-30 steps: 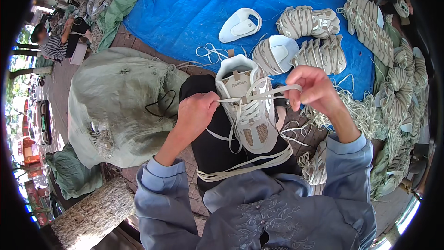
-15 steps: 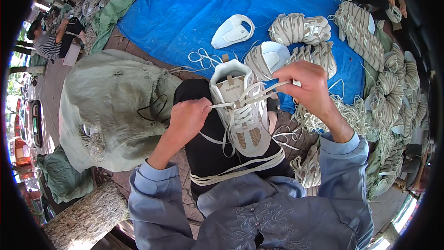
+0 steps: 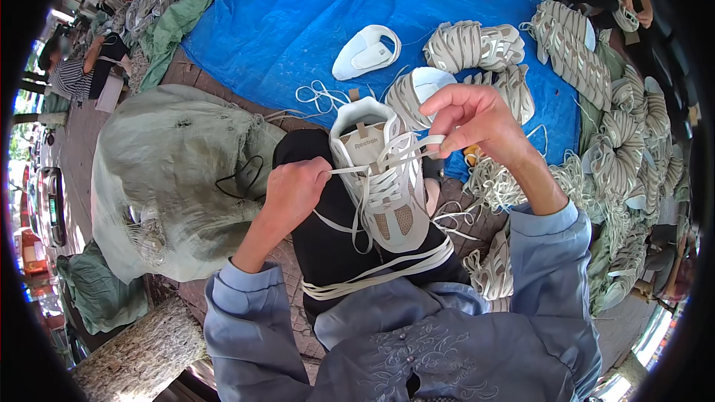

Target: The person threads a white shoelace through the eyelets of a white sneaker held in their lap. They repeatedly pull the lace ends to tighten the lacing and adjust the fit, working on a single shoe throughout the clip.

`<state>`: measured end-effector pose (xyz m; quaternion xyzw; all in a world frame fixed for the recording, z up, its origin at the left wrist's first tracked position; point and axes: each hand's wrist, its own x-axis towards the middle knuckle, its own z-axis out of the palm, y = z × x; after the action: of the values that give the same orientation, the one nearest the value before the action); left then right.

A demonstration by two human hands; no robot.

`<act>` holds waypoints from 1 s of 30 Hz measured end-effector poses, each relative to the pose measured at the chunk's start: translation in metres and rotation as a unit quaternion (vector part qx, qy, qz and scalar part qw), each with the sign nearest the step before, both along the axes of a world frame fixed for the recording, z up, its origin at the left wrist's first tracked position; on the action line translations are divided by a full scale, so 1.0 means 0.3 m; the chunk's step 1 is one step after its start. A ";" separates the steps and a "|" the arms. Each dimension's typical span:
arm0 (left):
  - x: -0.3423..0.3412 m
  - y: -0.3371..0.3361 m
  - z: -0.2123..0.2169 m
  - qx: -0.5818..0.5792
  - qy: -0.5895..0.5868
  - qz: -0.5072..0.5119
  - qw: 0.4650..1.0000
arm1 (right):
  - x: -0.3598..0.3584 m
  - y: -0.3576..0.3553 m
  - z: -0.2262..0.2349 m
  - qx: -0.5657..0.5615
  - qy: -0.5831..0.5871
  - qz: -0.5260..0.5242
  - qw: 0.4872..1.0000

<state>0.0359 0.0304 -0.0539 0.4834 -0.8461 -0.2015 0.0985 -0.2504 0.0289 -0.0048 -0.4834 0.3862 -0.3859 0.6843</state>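
A beige and white shoe upper [image 3: 403, 225] rests on my black-trousered lap, toe toward me, with white lace threaded through its eyelets. Left of it, my left hand [image 3: 296, 192] is closed on one end of the shoelace [image 3: 345, 170], which runs taut to the top of the lacing. On the right, my right hand [image 3: 485, 125] pinches a loop of the lace between thumb and index finger, its other fingers loosely curled. Across my thighs lies a bundle of spare laces [image 3: 380, 274].
Ahead, a blue tarp [image 3: 287, 22] carries a single shoe upper [image 3: 366, 52] and nested stacks of uppers [image 3: 474, 46]. A tangle of laces [image 3: 514, 182] lies at right, more stacks [image 3: 622, 145] beyond. A whitish sack [image 3: 186, 171] stands at left. Other people sit farther off.
My right hand has shifted slightly left and up, its fingers opening out while thumb and index keep the lace. My left hand still pulls its end; the whole view has shifted slightly.
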 end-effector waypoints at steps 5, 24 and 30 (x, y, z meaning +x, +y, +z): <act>0.038 -0.025 0.021 -0.022 -0.007 0.000 1.000 | -0.027 0.006 0.011 0.017 0.090 0.011 0.996; 0.712 -0.061 0.230 -0.206 -0.241 0.284 0.905 | 0.161 0.017 -0.215 -0.381 0.340 -0.065 0.857; 0.667 -0.138 0.163 -0.186 -0.246 0.257 0.916 | 0.227 -0.007 -0.222 -0.510 0.500 0.077 0.696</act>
<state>0.2360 -0.0111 -0.0051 0.6917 -0.7123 0.1169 0.0237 -0.1823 0.0269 -0.0713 -0.9080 0.3766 -0.1713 0.0662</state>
